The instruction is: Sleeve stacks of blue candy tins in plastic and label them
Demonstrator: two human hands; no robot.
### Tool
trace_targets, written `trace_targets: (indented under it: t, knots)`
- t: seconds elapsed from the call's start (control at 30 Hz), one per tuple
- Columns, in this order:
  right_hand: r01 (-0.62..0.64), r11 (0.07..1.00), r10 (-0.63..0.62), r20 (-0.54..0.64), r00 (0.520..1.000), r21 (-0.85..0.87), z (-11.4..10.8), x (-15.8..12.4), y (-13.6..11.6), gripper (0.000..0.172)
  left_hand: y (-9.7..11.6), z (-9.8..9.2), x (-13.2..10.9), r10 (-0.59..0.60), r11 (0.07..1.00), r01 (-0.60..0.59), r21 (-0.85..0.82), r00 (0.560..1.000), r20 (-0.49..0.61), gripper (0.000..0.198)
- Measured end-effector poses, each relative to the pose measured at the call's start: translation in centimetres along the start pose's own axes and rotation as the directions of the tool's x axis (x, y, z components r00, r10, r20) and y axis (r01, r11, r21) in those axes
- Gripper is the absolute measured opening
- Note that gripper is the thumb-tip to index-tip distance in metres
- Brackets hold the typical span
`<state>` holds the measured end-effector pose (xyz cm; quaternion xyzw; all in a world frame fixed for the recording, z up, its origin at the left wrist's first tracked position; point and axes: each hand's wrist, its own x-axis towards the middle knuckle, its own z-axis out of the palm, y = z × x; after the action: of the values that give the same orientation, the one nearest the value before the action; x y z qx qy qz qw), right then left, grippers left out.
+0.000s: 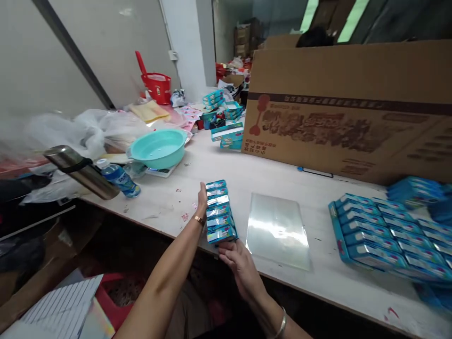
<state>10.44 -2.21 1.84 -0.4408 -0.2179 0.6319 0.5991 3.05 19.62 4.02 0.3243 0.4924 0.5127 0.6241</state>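
A row of several small blue boxes [218,210] with shiny tops stands in front of me, close to the near edge of the table. My left hand [202,198] lies along the left side of this row, fingers stretched out and pointing away from me. At the row's near end, my right hand [237,260] touches the lowest box with its fingers extended to the left. Some of the right fingertips are hidden under the box. Just right of the row, a clear plastic sheet [277,230] lies flat and reflects light.
Blue boxes packed in rows [374,230] sit at the right. A large cardboard carton [346,108] stands behind. Leftward are a turquoise basin [158,148] on a scale, a bottle [122,179], a steel thermos [83,172] and plastic bags. A red basket [158,88] stands farther back.
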Motion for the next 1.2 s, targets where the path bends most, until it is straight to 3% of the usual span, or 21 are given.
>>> trace_targets:
  t: [0.07,0.13,0.2,0.23,0.3,0.33,0.37,0.4,0.43,0.53,0.67,0.77,0.87,0.97,1.03,1.07,1.13,1.2]
  knots:
    - [-0.031,0.998,0.032,0.022,0.999,-0.062,-1.2,0.1,1.1,0.045,-0.7,-1.0,0.2,0.015,0.999,-0.012,0.034,0.994,-0.106,0.06]
    - [-0.057,0.981,0.071,0.072,0.995,-0.185,-3.7,0.1,1.0,0.055,-1.4,-1.3,0.4,0.045,0.999,-0.043,0.023,0.992,-0.118,0.062]
    - [0.014,0.931,0.025,0.101,0.995,-0.364,-6.9,0.6,-0.8,0.057,-1.8,-1.4,0.5,0.107,0.993,-0.111,-0.035,0.989,-0.099,0.061]
    - [0.093,0.877,-0.06,0.085,0.995,-0.472,-8.5,1.1,-2.3,0.055,-1.9,-1.5,0.4,0.156,0.984,-0.166,-0.066,0.979,-0.133,0.057]
    - [0.23,0.636,-0.325,0.014,0.946,-0.737,-11.4,3.2,-5.8,0.048,-2.1,-2.1,-0.7,0.238,0.957,-0.274,-0.091,0.928,-0.287,0.046]
    - [0.227,0.453,-0.471,-0.016,0.882,-0.862,-12.5,4.6,-7.4,0.046,-2.3,-2.6,-1.7,0.265,0.945,-0.316,-0.082,0.89,-0.371,0.041]
    - [0.141,0.254,-0.571,-0.031,0.821,-0.957,-13.4,6.1,-8.8,0.043,-2.5,-3.2,-3.1,0.296,0.934,-0.352,-0.059,0.856,-0.425,0.037]
    - [0.078,0.18,-0.617,-0.051,0.785,-0.981,-14.0,7.8,-9.8,0.04,-2.8,-3.9,-4.8,0.332,0.924,-0.381,-0.027,0.836,-0.436,0.035]
    - [0.028,0.127,-0.645,-0.062,0.761,-0.991,-14.5,9.3,-10.4,0.037,-3.2,-4.7,-6.8,0.393,0.907,-0.42,0.026,0.824,-0.408,0.037]
    - [-0.022,0.079,-0.665,-0.069,0.743,-0.997,-15.3,12.6,-9.8,0.03,-4.9,-7.1,-13.5,0.584,0.8,-0.52,0.299,0.79,-0.188,0.046]
    - [0.001,0.023,-0.691,-0.015,0.723,-1.0,-16.2,13.9,-7.8,0.032,-7.0,-8.2,-20.0,0.635,0.654,-0.589,0.475,0.769,0.081,0.03]
    - [0.019,0.015,-0.711,0.002,0.703,-1.0,-16.8,14.0,-7.4,0.032,-7.5,-5.7,-21.9,0.512,0.658,-0.598,0.457,0.801,0.312,0.023]
    - [0.032,0.021,-0.735,0.007,0.678,-0.999,-17.2,14.1,-7.6,0.032,-7.4,-1.0,-21.3,0.358,0.647,-0.616,0.45,0.766,0.535,0.026]
    - [0.085,0.026,-0.788,0.032,0.614,-0.996,-17.2,13.6,-7.7,0.031,-6.3,4.5,-18.2,0.396,0.541,-0.717,0.439,0.678,0.619,0.04]
    - [0.152,0.035,-0.844,0.052,0.533,-0.988,-17.1,13.0,-7.7,0.029,-5.1,8.1,-15.1,0.464,0.409,-0.79,0.456,0.611,0.642,0.055]
    - [0.187,0.037,-0.869,0.06,0.491,-0.982,-17.0,12.5,-7.6,0.029,-4.4,9.7,-13.6,0.464,0.338,-0.802,0.492,0.597,0.655,0.062]
    - [0.235,0.035,-0.899,0.072,0.432,-0.971,-17.0,11.6,-7.6,0.029,-3.2,12.5,-10.7,0.39,0.226,-0.782,0.58,0.619,0.682,0.063]
    - [0.258,0.031,-0.909,0.08,0.409,-0.966,-17.1,10.6,-7.7,0.031,-2.4,14.5,-8.7,0.25,0.179,-0.768,0.615,0.641,0.726,0.042]
